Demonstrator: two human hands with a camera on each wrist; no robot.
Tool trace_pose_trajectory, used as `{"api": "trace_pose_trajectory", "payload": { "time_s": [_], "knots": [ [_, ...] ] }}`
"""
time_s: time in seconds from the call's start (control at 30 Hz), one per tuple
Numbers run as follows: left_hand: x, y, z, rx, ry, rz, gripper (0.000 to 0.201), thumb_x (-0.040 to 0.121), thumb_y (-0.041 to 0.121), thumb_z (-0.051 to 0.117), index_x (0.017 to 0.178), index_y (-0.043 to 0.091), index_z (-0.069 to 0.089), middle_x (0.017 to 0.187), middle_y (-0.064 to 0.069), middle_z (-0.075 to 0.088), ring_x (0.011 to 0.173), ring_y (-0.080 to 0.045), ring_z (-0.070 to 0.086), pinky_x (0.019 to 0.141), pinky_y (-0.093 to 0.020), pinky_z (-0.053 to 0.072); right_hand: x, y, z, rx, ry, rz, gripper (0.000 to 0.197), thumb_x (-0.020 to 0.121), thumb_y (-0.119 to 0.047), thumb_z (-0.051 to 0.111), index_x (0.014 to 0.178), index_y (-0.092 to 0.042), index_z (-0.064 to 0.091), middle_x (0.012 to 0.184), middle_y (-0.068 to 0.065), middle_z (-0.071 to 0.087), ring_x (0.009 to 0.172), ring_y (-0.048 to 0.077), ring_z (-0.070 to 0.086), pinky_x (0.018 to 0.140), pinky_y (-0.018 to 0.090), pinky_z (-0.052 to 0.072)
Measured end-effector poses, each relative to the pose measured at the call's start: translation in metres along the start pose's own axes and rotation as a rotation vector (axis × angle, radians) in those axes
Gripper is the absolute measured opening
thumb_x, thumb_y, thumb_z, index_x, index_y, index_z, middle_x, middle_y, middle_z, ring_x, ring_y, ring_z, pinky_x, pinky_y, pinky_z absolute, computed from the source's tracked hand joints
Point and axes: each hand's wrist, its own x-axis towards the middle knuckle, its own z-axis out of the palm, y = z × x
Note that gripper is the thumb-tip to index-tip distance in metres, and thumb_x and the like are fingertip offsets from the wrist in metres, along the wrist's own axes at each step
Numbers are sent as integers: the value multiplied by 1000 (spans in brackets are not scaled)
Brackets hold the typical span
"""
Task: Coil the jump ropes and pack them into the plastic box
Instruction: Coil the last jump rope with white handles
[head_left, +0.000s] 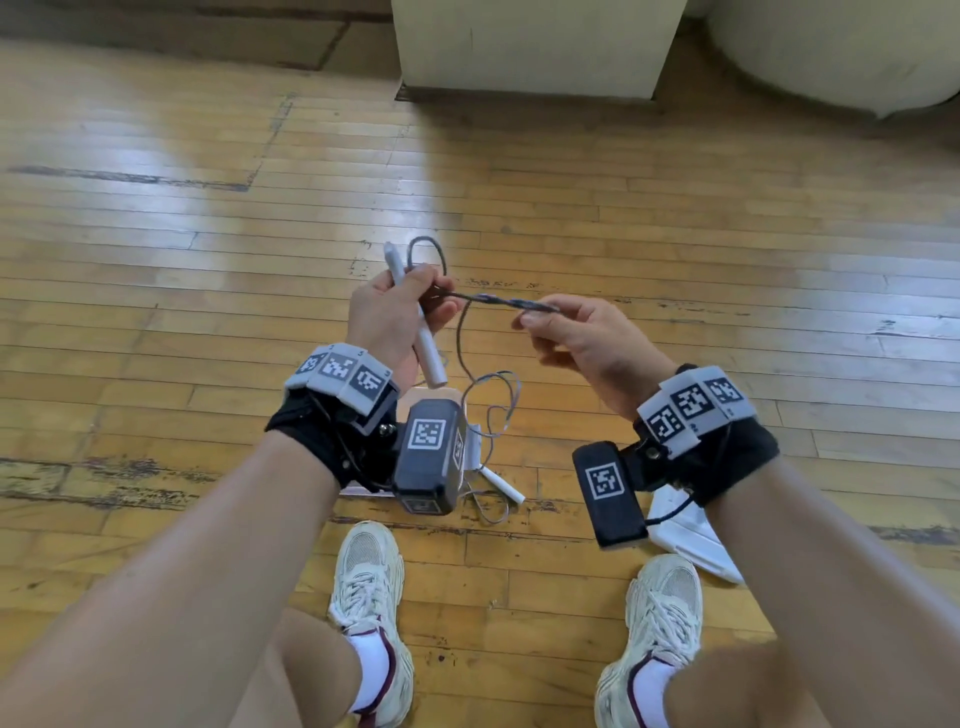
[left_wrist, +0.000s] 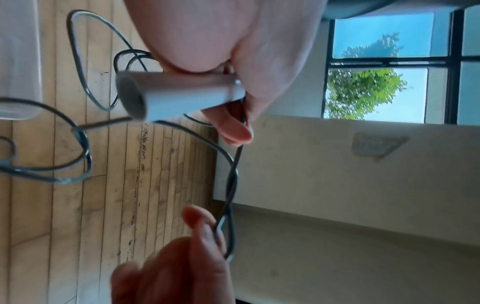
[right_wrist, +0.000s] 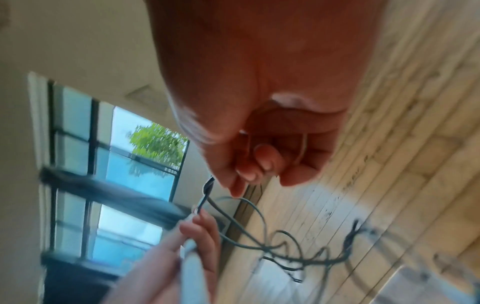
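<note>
Left hand gripped the white handle; right hand pinched the twisted cord taut between them, above the floor. Cord judged thin, springy, kink-prone; best held at loop crossings.

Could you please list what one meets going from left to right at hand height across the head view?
left hand → white handle → twisted cord → right hand

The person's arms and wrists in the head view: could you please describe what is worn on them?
Forearms are bare, no sleeves. Each wrist has a black strap, a grey band of square black-and-white coded markers, and a dark boxy camera unit with its own marker, thin black cables attached. The right wrist's band and unit match.
</note>
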Motion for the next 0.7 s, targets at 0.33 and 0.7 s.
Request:
{"api": "trace_pose_trajectory", "payload": {
  "time_s": [0.33, 0.7],
  "knots": [
    [-16, -13, 11, 99, -76, -25, 17, 101, 4, 54, 86, -2, 60, 71, -12, 66, 63, -22, 68, 63, -25, 61, 5, 0, 16, -287, -46, 20, 25, 106, -31, 45, 89, -15, 53, 69, 0, 52, 60, 14, 47, 56, 28, 45],
    [7, 3, -10, 111, 217, 186, 11, 101, 10, 56, 99, 0, 61, 71, -7, 70, 60, -20, 69, 55, -23, 55, 16, 13, -42, -847, 452, 127, 33, 107, -31, 39, 85, -15, 57, 78, 3, 60, 65, 18, 55, 53, 30, 35]
  ]
}}
